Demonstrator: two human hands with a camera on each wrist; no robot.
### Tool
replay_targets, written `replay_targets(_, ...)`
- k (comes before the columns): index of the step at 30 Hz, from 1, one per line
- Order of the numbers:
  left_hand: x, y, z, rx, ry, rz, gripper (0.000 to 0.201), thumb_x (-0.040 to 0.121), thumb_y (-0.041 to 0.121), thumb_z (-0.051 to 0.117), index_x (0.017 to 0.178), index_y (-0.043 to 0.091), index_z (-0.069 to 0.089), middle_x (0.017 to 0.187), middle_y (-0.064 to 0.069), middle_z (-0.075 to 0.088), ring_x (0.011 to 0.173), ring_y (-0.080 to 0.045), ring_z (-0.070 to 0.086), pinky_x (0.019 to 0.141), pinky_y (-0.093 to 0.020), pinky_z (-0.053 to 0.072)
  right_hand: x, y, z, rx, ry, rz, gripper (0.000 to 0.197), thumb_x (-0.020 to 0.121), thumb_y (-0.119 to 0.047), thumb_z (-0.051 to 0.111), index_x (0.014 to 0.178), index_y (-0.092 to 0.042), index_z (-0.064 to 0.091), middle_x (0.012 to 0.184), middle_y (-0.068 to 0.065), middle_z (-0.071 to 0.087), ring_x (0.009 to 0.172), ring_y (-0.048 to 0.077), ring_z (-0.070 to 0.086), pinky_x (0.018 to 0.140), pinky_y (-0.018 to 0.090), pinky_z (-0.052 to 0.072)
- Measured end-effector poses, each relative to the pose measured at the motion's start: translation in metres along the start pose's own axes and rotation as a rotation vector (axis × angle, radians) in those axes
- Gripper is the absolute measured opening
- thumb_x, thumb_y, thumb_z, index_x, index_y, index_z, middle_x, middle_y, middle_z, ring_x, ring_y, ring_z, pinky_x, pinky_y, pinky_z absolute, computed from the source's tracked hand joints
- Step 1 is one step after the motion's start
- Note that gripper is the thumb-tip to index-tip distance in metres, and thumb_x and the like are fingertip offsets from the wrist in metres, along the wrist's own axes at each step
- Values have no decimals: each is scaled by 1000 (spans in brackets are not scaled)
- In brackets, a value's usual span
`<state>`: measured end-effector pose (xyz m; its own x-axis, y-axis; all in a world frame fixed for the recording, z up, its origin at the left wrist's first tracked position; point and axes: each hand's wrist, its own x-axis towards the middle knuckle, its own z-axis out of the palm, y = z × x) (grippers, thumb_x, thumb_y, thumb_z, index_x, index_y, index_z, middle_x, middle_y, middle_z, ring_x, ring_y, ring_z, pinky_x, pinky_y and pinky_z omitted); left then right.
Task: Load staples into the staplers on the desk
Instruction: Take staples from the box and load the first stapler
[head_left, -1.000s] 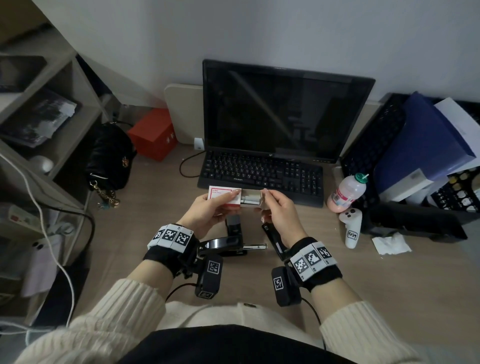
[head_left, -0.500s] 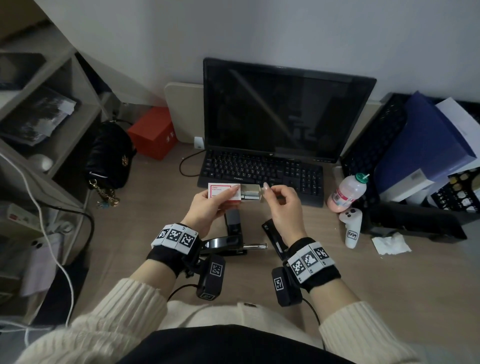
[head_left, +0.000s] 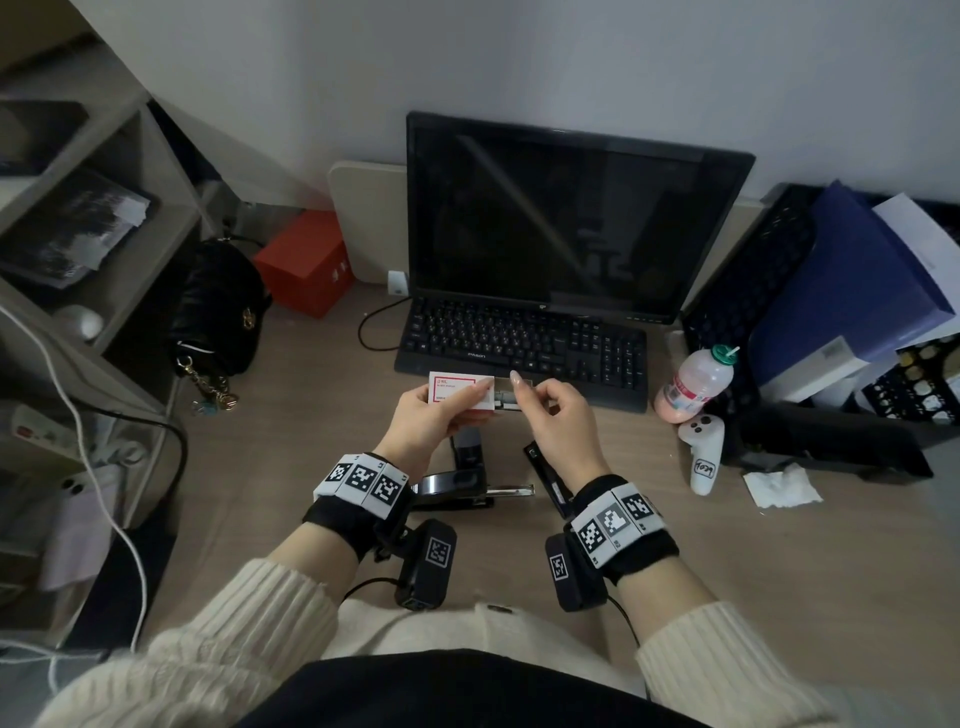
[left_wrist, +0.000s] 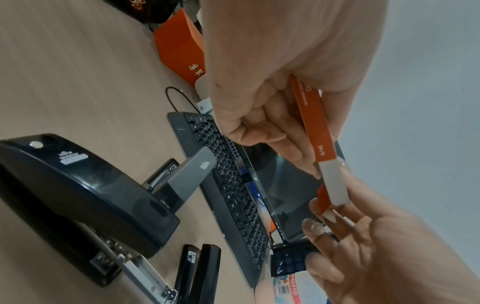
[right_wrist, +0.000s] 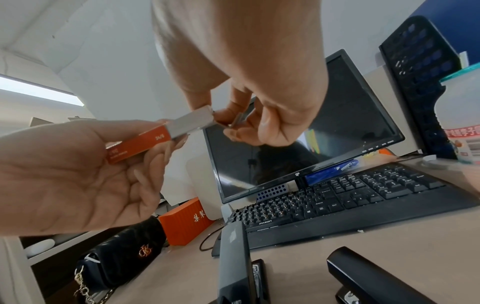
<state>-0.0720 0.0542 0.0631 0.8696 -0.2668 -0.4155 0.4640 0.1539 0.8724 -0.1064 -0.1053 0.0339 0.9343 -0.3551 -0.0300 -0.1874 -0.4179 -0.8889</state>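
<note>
— How many staplers on the desk (head_left: 779, 571)?

— Three, all on the near side of the keyboard (head_left: 524, 343): a large black stapler (head_left: 457, 486) with its metal tray slid out, a grey-topped stapler (head_left: 467, 449) just beyond it, and a slim black stapler (head_left: 545, 475) to their right

— And the hands?

— Two, raised above those staplers, just short of the keyboard's front edge. The left hand (head_left: 436, 415) holds one orange-and-white staple box (head_left: 457, 387), thumb on top and fingers curled beneath. Its white inner tray (right_wrist: 192, 122) sticks out toward the right hand (head_left: 556, 421)

— What are the right fingers doing?

— Thumb and forefinger pinch narrowly at the tray's open end, on a thin metallic strip (right_wrist: 240, 119); the other fingers curl loosely

— Anything beside the keyboard?

— One pink bottle (head_left: 693, 384) at its right end, one black handbag (head_left: 218, 306) well off its left end

— Behind it?

— One dark monitor (head_left: 561, 218) directly behind, and one red box (head_left: 306, 265) behind and to the left
</note>
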Motion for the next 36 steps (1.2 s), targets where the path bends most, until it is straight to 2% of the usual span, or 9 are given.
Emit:
replay_targets(5,0,-1,-1,-15,23,-8,25,86,18,73,104,1,69,91,-13,73,66,-12,71,51,-11,47,-1,0,0,9,4,-3,44,91,-48,56,58,-20,50,72,-1,51,67,9,48,62,17,36)
replay_targets(9,-2,1,0,-35,38,-2,22,87,16,73,102,1,68,87,-11,73,65,-11,71,51,-11,48,-2,2,0,-1,16,-5,53,88,-55,57,65,-7,58,75,1,59,72,9,53,63,15,38)
replay_targets(14,-3,2,2,-28,42,9,20,87,14,72,101,1,68,88,-11,73,64,-10,71,51,-10,48,-3,2,2,-30,-22,0,60,84,-57,60,67,0,56,80,13,63,79,21,56,70,27,43)
replay_targets(18,-4,2,1,-26,52,2,14,87,13,72,97,4,68,87,-10,73,62,-8,71,51,-10,47,-1,2,0,-62,-46,17,56,87,-52,60,65,-1,54,83,14,66,88,23,60,76,33,46)
replay_targets(21,-5,2,1,1,58,11,15,87,14,72,97,3,69,88,-10,73,63,-7,71,51,-9,47,-2,2,-1,-96,-63,23,53,87,-54,59,62,-7,52,71,9,59,77,23,57,69,32,44)
replay_targets(25,-6,3,4,38,80,31,9,87,11,72,91,5,68,83,-7,71,59,-4,70,48,-8,46,-4,6,1,-189,-51,-11,51,87,-57,56,61,-14,51,72,2,56,67,14,52,59,26,39)
replay_targets(31,-5,0,6,62,108,34,13,85,12,74,91,4,67,85,-8,72,58,-5,70,48,-8,45,-5,9,0,-372,17,-64,52,87,-61,52,65,-14,61,75,-2,57,68,16,54,58,32,45)
replay_targets(36,-4,-2,6,68,124,27,22,86,14,75,100,0,68,90,-12,72,63,-9,70,48,-7,45,-5,8,-1,-352,45,9,42,87,-62,52,76,-23,65,84,-8,59,72,12,56,60,30,46)
